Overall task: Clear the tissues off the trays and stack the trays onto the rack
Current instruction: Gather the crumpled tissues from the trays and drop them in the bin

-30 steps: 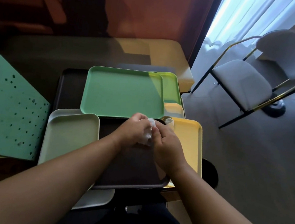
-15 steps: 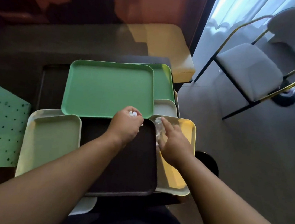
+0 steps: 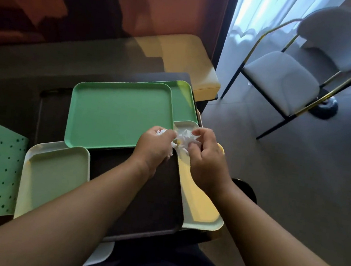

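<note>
From the head camera, both hands meet over the right part of the table [image 3: 35,68], above a spread of overlapping trays. The left hand [image 3: 154,147] is curled around a crumpled white tissue [image 3: 183,141], a bit of which shows above its knuckles. The right hand [image 3: 205,156] pinches the same wad from the other side, thumb and fingertips bent onto it; it may be two tissues rather than one, as the paper is too bunched to tell.

Under the hands, a dark tray [image 3: 154,198] lies at the near edge, beneath both forearms. A yellow tray [image 3: 200,205] pokes out from under its right side, overhanging the table's right edge. A large green tray [image 3: 117,113] sits toward the far side, overlapping a second green tray [image 3: 182,103] to its right. A pale tray [image 3: 53,176] lies at the near left.

A grey chair [image 3: 283,77] stands on the floor, well apart.
</note>
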The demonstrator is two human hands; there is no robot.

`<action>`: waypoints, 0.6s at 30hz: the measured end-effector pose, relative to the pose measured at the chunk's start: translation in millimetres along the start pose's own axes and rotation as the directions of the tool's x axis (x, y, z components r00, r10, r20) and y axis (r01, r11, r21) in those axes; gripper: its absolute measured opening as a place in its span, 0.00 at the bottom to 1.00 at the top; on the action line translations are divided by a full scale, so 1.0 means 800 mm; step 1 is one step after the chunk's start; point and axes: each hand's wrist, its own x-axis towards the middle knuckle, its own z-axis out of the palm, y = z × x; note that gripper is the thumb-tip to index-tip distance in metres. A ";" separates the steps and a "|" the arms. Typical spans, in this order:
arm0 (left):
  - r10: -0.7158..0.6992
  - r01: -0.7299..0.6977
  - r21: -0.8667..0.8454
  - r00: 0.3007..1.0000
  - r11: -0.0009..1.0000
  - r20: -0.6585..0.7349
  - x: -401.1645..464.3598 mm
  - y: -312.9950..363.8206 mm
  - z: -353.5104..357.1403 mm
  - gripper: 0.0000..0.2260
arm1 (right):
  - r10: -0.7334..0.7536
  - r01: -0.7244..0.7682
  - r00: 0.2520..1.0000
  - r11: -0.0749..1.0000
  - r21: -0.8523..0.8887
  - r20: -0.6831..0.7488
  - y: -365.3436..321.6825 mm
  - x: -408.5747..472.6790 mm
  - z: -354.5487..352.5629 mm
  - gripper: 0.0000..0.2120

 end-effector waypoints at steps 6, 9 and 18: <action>-0.028 0.084 -0.135 0.928 0.987 0.371 -0.044 0.023 0.050 0.15 | -0.214 0.202 0.947 0.977 -0.076 -0.237 -0.030 -0.045 -0.020 0.10; -0.060 0.097 -0.071 0.910 0.993 0.410 -0.066 0.020 0.071 0.14 | -0.188 0.152 0.923 0.980 -0.131 -0.335 -0.004 -0.062 -0.027 0.10; -0.071 0.030 0.101 0.898 0.994 0.434 -0.100 0.025 0.120 0.17 | -0.050 0.138 0.979 0.875 0.464 -0.196 0.010 -0.130 -0.039 0.29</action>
